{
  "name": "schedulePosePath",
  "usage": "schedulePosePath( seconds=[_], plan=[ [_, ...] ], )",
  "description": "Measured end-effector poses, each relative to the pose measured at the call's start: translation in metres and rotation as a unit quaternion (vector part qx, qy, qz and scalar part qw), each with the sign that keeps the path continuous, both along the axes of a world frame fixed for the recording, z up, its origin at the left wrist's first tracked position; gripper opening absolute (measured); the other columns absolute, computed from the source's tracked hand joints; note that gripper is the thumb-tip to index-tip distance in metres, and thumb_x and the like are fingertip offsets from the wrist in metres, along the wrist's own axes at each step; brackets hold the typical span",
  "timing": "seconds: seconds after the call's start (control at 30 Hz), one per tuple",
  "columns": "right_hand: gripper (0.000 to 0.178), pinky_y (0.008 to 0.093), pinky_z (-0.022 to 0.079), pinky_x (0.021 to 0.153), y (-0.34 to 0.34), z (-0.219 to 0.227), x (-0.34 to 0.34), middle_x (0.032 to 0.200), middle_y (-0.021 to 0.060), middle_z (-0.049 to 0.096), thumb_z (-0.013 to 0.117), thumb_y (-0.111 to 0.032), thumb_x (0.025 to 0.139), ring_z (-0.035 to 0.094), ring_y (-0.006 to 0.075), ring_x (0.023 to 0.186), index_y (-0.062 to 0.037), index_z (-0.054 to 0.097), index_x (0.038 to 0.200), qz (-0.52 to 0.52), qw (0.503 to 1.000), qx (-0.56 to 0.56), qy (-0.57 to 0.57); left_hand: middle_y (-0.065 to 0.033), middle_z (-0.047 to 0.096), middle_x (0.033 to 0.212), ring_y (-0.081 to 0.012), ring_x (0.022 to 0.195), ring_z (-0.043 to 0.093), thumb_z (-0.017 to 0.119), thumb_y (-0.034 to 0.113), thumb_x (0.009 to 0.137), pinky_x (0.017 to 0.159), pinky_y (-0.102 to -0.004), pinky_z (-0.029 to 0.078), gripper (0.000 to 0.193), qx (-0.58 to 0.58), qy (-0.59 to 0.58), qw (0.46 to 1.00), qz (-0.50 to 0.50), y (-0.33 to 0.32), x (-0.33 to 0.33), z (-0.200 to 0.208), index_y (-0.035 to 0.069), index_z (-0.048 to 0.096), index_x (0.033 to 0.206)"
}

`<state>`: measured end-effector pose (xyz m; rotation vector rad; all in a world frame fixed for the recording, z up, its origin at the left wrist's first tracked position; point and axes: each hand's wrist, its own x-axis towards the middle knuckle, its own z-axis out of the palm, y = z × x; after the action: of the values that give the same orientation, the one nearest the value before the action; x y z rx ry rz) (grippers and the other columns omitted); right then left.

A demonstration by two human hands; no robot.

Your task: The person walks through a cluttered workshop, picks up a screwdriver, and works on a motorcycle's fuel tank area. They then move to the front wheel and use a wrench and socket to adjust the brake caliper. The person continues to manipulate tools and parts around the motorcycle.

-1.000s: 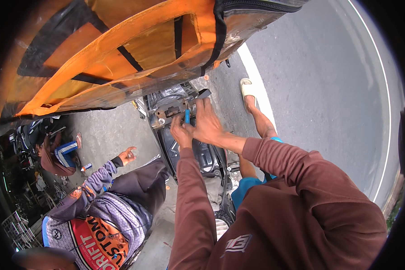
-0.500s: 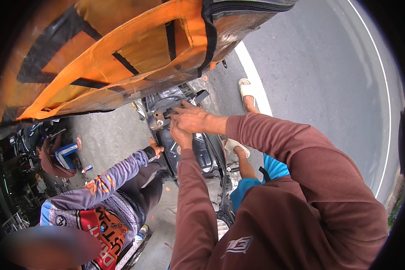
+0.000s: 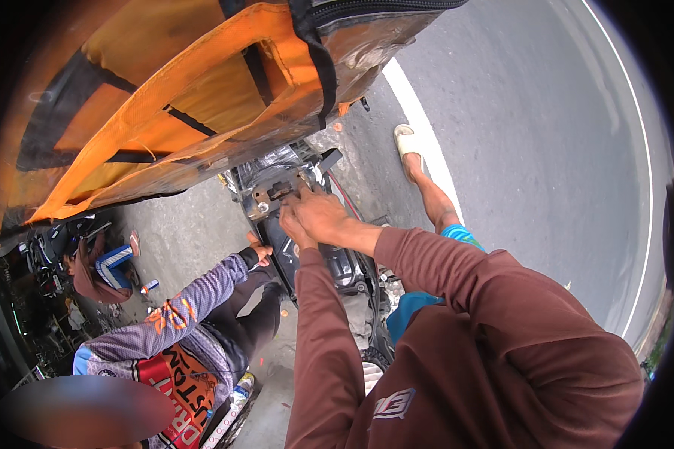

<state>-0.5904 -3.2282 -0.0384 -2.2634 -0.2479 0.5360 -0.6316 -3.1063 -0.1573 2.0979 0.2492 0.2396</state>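
Fingers (image 3: 309, 196) of the right hand (image 3: 323, 215) press down, close together, on a rusty metal latch plate (image 3: 271, 195) at the rear of the open motorcycle frame (image 3: 329, 258). The left hand (image 3: 292, 226) lies just beneath, curled; whether it pinches anything is hidden. An orange bag (image 3: 165, 97) hangs above.

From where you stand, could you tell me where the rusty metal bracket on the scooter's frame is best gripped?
Grip the rusty bracket by its left end, coming from the left side of the scooter. It lies flat across the frame, and that end shows bare, while the right hand and left hand crowd its right end.
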Motion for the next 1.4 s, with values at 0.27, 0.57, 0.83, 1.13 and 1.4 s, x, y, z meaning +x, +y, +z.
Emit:
schedulePosePath(
  seconds=[0.27,0.57,0.83,1.13,1.4],
  plan=[
    [0.033,0.0585,0.039,0.11,-0.021,-0.002,0.034,0.132,0.0126,0.062,0.069,-0.022,0.085,0.053,0.0348,0.134,-0.0065,0.074,0.114,0.277,0.921,-0.068,-0.265,-0.0165,0.074,0.099,-0.0345,0.09,0.072,0.074,0.025,0.085,0.08,-0.0435,0.055,0.029,0.097,-0.023,0.995,0.013,-0.008,0.004,-0.003,0.0,0.073,0.101],
    [0.068,0.0535,0.054,0.088,-0.003,0.008,-0.004,0.127,0.0354,0.056,0.079,-0.026,0.086,0.064,0.0502,0.11,0.0097,0.04,0.129,-0.156,0.974,0.083,0.14,-0.0191,0.072,0.094,-0.0418,0.089,0.068,0.068,0.022,0.086,0.08,-0.0454,0.052,0.027,0.031,-0.013,0.999,-0.009,-0.002,0.009,0.008,-0.003,0.072,0.095],
    [0.031,0.0643,0.044,0.103,-0.02,-0.008,0.026,0.139,0.0236,0.057,0.064,-0.02,0.09,0.058,0.0444,0.126,-0.0022,0.071,0.114,0.14,0.989,-0.033,-0.031,-0.0169,0.069,0.095,-0.0398,0.088,0.066,0.074,0.016,0.084,0.077,-0.045,0.052,0.022,0.036,-0.025,0.998,0.035,-0.015,0.012,0.005,-0.001,0.066,0.095],
    [0.045,0.0565,0.044,0.105,-0.022,-0.006,0.009,0.132,0.0217,0.056,0.071,-0.013,0.083,0.052,0.043,0.126,-0.0039,0.063,0.126,-0.08,0.98,0.065,-0.171,-0.0193,0.069,0.092,-0.04,0.088,0.068,0.071,0.014,0.082,0.077,-0.0454,0.053,0.022,0.111,-0.015,0.994,0.009,-0.01,0.011,0.004,-0.002,0.071,0.097],
    [0.042,0.0522,0.052,0.096,-0.005,-0.019,0.003,0.123,0.0233,0.061,0.072,-0.017,0.088,0.061,0.0452,0.119,-0.0047,0.063,0.127,-0.077,0.992,0.074,0.065,-0.0181,0.067,0.09,-0.04,0.085,0.068,0.067,0.01,0.082,0.075,-0.0458,0.052,0.016,0.086,0.075,0.993,0.036,-0.008,0.009,0.002,-0.004,0.066,0.09]
  ],
)
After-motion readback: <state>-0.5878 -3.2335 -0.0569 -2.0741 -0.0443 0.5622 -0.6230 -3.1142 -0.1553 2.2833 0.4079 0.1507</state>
